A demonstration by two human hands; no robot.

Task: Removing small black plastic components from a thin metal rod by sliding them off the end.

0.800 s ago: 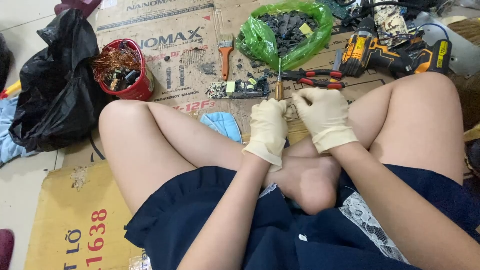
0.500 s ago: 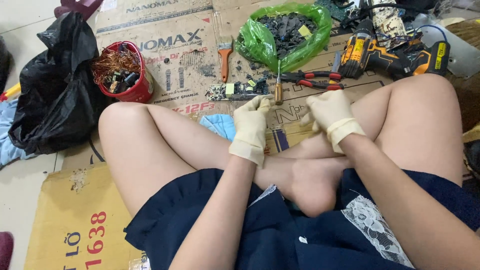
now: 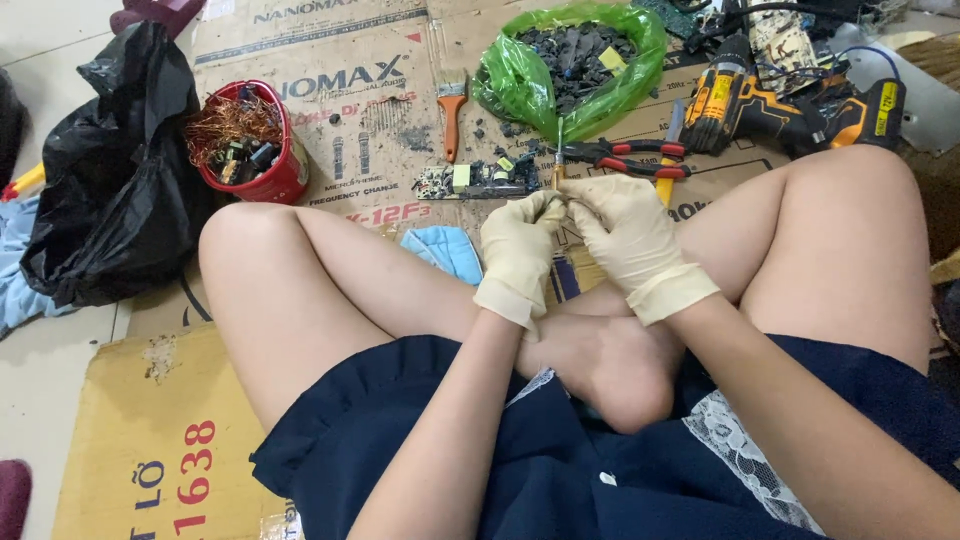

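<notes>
Cream-gloved, the left hand [image 3: 520, 248] and right hand [image 3: 628, 240] are now brought closer together than before, both pinched on a small tool [image 3: 558, 172], so picking work is kept going.

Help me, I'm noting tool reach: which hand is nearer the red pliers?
Right. The right hand sits just below the red pliers; the left hand is farther off to their left.

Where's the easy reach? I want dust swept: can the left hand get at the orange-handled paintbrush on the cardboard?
Probably yes: the left hand is near the orange-handled paintbrush, with only the small circuit board lying between.
</notes>
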